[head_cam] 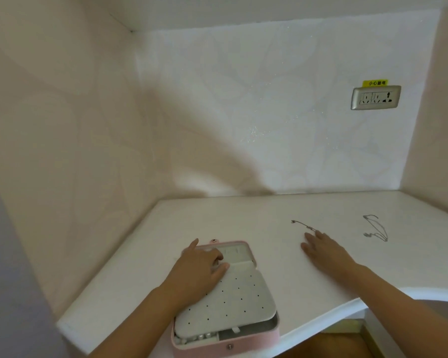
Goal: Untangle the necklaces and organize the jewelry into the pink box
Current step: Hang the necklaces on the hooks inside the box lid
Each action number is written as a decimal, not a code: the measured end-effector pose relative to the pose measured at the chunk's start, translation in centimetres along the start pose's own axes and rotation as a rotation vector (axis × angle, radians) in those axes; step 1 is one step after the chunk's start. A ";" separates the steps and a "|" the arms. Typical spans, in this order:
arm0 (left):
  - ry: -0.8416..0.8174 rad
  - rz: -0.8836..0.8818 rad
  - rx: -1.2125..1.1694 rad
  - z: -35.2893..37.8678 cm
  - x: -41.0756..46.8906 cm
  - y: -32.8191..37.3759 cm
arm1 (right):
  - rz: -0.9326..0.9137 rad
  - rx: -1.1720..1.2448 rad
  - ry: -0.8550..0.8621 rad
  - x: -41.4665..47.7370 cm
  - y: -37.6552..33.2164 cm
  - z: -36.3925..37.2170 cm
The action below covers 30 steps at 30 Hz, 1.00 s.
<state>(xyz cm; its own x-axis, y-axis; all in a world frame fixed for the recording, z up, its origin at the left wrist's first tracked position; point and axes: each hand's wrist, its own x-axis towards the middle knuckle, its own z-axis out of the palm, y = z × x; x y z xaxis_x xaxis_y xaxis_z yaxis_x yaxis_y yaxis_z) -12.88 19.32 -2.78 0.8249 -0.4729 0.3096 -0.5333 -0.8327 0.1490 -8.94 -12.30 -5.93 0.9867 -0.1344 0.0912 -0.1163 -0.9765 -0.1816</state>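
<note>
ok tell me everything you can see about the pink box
The pink box lies open at the near edge of the white table. Its outer shell looks like pink leatherette, with a metal snap stud on the near wall and a pink tab at the far end. The inside is pale grey-white. A dotted panel with rows of small holes lies tilted over the base, and small silvery pieces show at its near left corner. The left hand rests on the panel's far end.
</note>
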 end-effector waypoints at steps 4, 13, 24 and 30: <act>0.017 -0.005 0.125 -0.6 -0.1 0.7 | -0.065 -0.022 0.105 -0.8 -1.3 0.5; 0.086 -0.024 0.120 -0.6 -0.3 1.0 | -0.133 -0.003 0.281 -6.2 -1.5 0.3; -0.006 0.001 -0.033 -1.3 -0.2 2.3 | 0.120 0.540 0.142 -4.2 0.8 -2.2; -0.074 -0.011 -0.162 -2.1 0.2 3.2 | 0.179 0.545 0.152 -3.1 -1.8 -1.9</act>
<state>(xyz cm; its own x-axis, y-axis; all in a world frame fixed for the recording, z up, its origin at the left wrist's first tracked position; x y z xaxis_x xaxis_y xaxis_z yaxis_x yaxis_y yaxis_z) -14.85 17.18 -0.23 0.8392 -0.4892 0.2377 -0.5426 -0.7832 0.3036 -12.02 -10.48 -4.05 0.9251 -0.3510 0.1448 -0.1648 -0.7147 -0.6797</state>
